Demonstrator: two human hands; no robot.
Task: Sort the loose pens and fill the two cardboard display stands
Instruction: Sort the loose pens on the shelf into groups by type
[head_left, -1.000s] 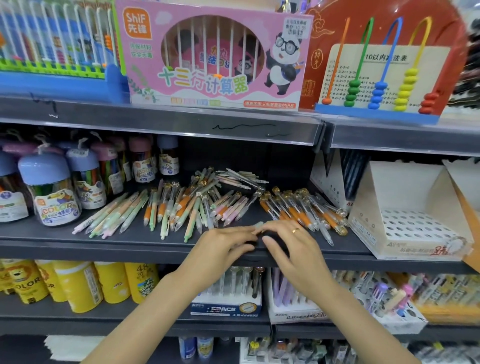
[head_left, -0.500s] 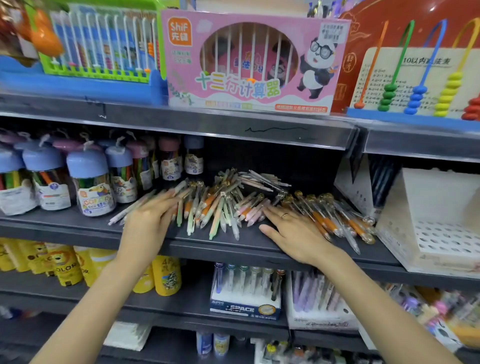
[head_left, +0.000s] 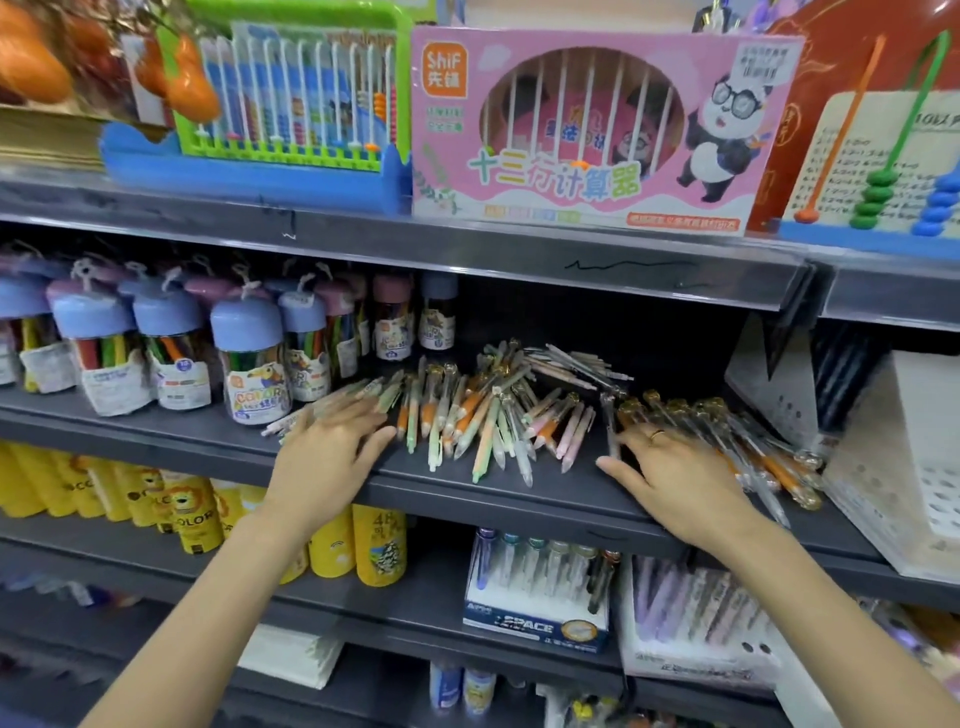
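White stand (head_left: 904, 467) apparently empty; hands (head_left: 332, 452) rest on pens (head_left: 483, 415).

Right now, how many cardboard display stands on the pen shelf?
2, both at the shelf's right end: an upright white stand behind the loose pens, and a perforated stand cut off by the frame edge. Others could sit beyond view.

Bright, even light; blurred edges

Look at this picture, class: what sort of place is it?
Probably a stationery shop: stocked retail shelves, boxed abacus toys above, jars of crayons, and loose pens awaiting display.
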